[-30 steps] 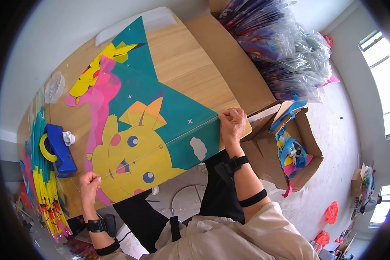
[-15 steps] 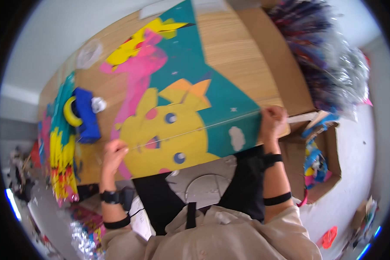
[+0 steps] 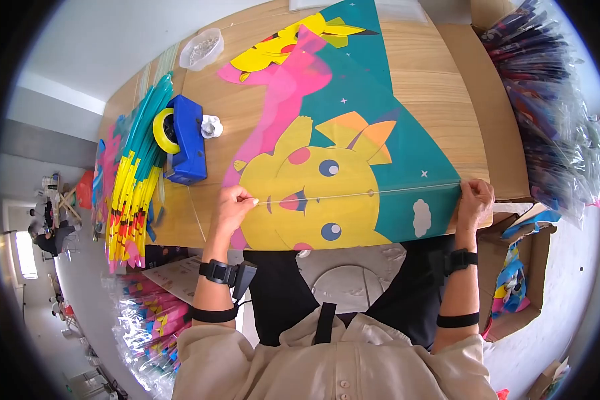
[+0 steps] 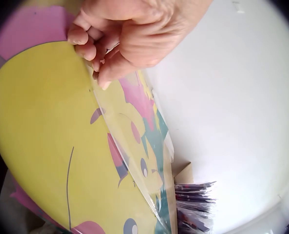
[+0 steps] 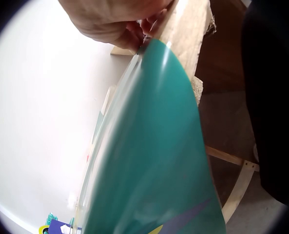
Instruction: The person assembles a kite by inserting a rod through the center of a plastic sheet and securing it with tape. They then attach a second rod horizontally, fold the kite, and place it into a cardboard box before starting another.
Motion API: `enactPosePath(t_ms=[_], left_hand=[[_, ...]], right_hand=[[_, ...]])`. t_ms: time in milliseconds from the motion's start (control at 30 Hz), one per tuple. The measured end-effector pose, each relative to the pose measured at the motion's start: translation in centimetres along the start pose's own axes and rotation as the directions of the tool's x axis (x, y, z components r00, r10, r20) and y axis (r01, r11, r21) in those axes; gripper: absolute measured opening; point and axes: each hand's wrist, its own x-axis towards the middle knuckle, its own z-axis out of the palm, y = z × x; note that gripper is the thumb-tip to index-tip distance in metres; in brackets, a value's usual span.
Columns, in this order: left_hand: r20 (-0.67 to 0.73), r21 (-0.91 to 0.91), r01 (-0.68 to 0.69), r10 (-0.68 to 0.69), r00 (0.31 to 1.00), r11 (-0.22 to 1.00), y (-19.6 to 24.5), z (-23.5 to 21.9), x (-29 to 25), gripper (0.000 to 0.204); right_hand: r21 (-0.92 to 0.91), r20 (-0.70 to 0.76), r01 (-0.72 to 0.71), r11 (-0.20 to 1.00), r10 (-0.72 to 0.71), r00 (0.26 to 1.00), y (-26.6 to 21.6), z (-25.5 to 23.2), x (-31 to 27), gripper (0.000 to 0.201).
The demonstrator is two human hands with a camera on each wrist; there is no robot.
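A large printed kite sheet [image 3: 413, 127], teal with a yellow cartoon character, lies over the table's near edge. Across the character's face runs a thin clear strip [image 3: 340, 196], which also shows as a glossy band [image 4: 127, 156] in the left wrist view. My left hand [image 3: 231, 210] pinches the strip's left end between thumb and fingers, above the yellow part. At the sheet's right corner, my right hand [image 3: 474, 203] pinches the other end. In the right wrist view its fingers [image 5: 127, 36] are at the tip of the teal corner, partly hidden.
On the table's left are a blue tape dispenser [image 3: 190, 143], a bundle of folded kites [image 3: 136, 193] and a plastic tub [image 3: 202, 48]. Bagged kites [image 3: 553, 120] fill a cardboard box at right. A box of scraps [image 3: 513, 280] stands below it; wrapped packs [image 3: 146, 320] lie lower left.
The head view has swung left, so table, sheet and hands appear farther right and the strip looks more level. Both hands keep their pinch at the strip's ends.
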Motion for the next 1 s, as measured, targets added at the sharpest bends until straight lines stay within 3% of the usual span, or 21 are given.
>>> enactPosePath(t_ms=[200, 633, 700, 900, 933, 1000], left_hand=[[-0.027, 0.117, -0.024, 0.027, 0.999, 0.993, -0.1, 0.5, 0.3, 0.012], [-0.021, 0.121, -0.007, 0.01, 1.0, 0.993, -0.2, 0.6, 0.1, 0.015], [-0.118, 0.13, 0.021, -0.005, 0.993, 0.991, 0.1, 0.7, -0.2, 0.021], [-0.112, 0.108, 0.087, -0.075, 0.991, 0.99, -1.3, -0.3, 0.0, 0.022], [-0.107, 0.109, 0.078, -0.067, 0.992, 0.991, -1.0, 0.0, -0.3, 0.022], [-0.401, 0.34, -0.081, 0.223, 0.889, 0.937, 0.2, 0.9, -2.0, 0.016]], right_hand=[[-0.001, 0.012, -0.001, 1.0, 0.001, 1.0, 0.1, -0.1, 0.1, 0.01], [0.0, 0.011, -0.011, 1.0, 0.011, 1.0, 0.5, 0.1, 0.2, 0.012], [0.003, 0.018, -0.018, 1.0, 0.018, 1.0, 0.4, 0.0, 0.2, 0.012], [-0.014, -0.004, -0.002, 1.0, 0.002, 1.0, 0.5, 0.1, 0.1, 0.012], [-0.023, -0.006, 0.009, 1.0, -0.009, 1.0, 0.4, 0.1, 0.1, 0.012], [-0.024, -0.018, 0.002, 1.0, -0.002, 1.0, 0.1, 0.0, 0.1, 0.011]])
